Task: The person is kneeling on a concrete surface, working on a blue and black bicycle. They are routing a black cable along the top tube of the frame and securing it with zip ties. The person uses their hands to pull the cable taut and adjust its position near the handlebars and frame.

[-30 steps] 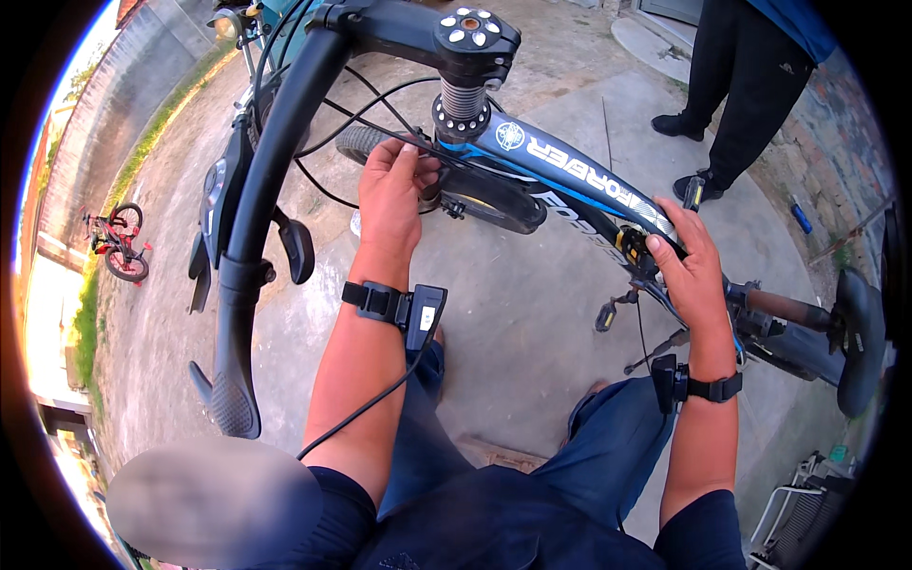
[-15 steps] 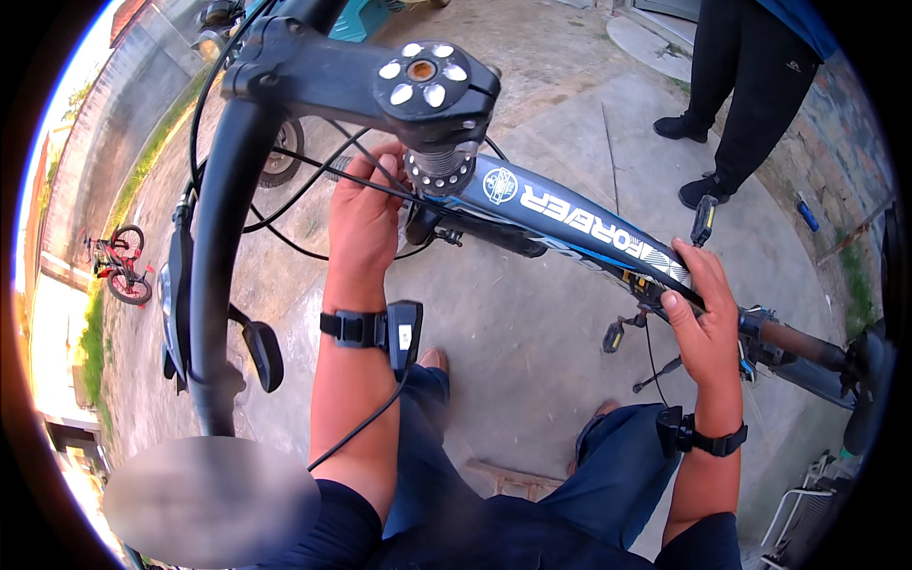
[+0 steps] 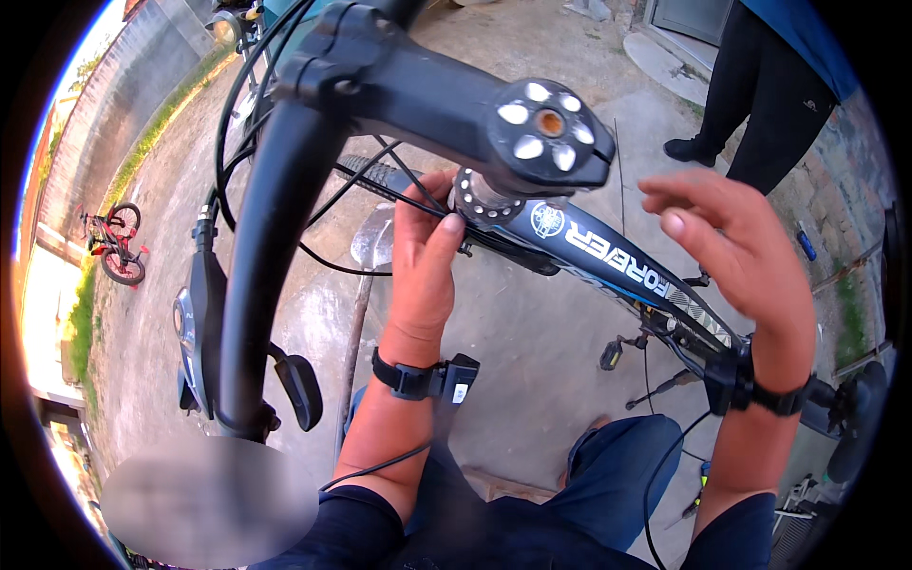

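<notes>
A bicycle stands in front of me with its dark blue frame tube [image 3: 616,255] running away to the right. Its black stem [image 3: 418,90] carries a round top cap [image 3: 525,149] with white petal marks. Below that, a spacer ring [image 3: 483,201] dotted with studs sits on the head of the frame. My left hand [image 3: 423,271] is wrapped at the head tube just under this ring, with thumb near and fingers behind black cables [image 3: 332,204]. My right hand [image 3: 746,249] hovers above the frame tube, fingers apart and holding nothing.
The black handlebar [image 3: 275,275] curves down on my left, with a brake lever [image 3: 296,389] beside it. Another person's dark-trousered legs [image 3: 760,95] stand at the far right. A small red bicycle [image 3: 116,245] is at the far left. A blue object [image 3: 806,242] lies near the right wall.
My right hand has let go of the frame tube and risen. The stem and handlebar have shifted right in view, and my left hand has moved right with the head tube.
</notes>
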A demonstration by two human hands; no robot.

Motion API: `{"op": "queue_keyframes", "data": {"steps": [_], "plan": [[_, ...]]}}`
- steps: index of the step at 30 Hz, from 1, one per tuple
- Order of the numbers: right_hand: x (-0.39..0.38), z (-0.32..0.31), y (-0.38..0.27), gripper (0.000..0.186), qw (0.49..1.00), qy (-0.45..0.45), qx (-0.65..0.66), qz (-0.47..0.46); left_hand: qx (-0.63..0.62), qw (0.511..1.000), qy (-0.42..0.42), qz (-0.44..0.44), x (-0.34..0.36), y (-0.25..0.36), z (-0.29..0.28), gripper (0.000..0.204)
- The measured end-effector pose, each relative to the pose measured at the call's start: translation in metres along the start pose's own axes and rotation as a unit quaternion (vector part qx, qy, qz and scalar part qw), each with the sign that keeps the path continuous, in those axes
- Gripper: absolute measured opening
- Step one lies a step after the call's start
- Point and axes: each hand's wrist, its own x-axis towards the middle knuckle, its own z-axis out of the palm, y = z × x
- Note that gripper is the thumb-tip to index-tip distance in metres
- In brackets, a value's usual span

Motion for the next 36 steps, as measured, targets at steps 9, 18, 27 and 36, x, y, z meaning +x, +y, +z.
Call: {"op": "queue_keyframes", "data": {"steps": [9, 18, 27, 36], "plan": [[0.12, 0.031, 0.023, 0.035, 0.972, -0.226, -0.026, 0.065, 0.017, 1.0, -0.007, 0.001, -0.002, -0.002, 0.001, 0.05], [0.138, 0.06, 0.02, 0.027, 0.951, -0.274, 0.04, 0.136, 0.028, 1.0, -0.001, 0.011, -0.002, -0.005, 0.0, 0.048], [0.139, 0.068, 0.032, 0.02, 0.941, -0.31, -0.011, 0.137, 0.078, 0.997, 0.009, 0.026, -0.003, -0.011, -0.002, 0.046], [0.118, 0.034, -0.006, 0.026, 0.938, -0.33, 0.032, 0.103, 0.101, 0.994, 0.016, 0.037, -0.003, -0.009, -0.002, 0.041]]}}
